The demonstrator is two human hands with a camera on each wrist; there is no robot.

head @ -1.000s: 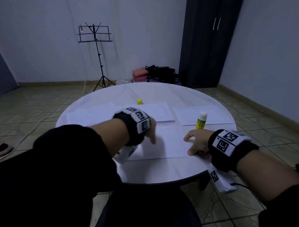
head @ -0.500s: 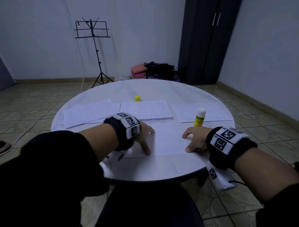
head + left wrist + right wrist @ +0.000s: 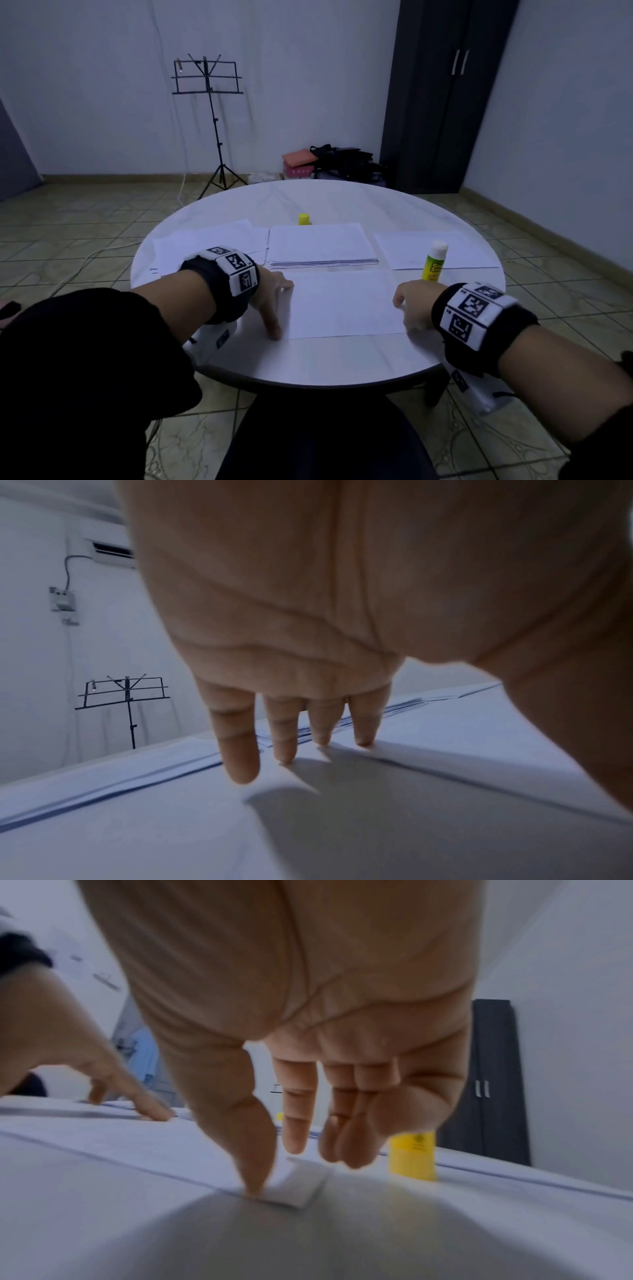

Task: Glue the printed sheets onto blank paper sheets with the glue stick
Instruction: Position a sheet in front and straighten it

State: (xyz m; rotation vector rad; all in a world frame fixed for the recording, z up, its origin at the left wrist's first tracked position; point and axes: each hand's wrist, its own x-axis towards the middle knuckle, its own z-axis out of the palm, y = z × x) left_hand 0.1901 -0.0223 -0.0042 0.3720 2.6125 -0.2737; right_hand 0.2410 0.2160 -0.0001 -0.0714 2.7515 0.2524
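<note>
A white sheet (image 3: 342, 303) lies flat on the round table, straight in front of me. My left hand (image 3: 279, 308) rests at the sheet's left edge; the left wrist view shows straight fingers (image 3: 240, 761) touching the paper there. My right hand (image 3: 406, 308) is at the sheet's right edge, and its thumb (image 3: 253, 1167) presses down on a corner of the paper (image 3: 298, 1185). Neither hand holds anything. The glue stick (image 3: 434, 262) stands upright and uncapped just behind my right hand. It shows again as the yellow glue stick (image 3: 413, 1153) in the right wrist view.
A stack of sheets (image 3: 322, 245) lies behind the front sheet, with more sheets (image 3: 209, 245) to its left and a single sheet (image 3: 455, 246) to its right. The yellow cap (image 3: 303, 219) stands behind the stack. The table edge (image 3: 308, 382) is near my body.
My left hand has slid leftward across the sheet, from near its middle to its left edge. The right hand has stayed at the right edge.
</note>
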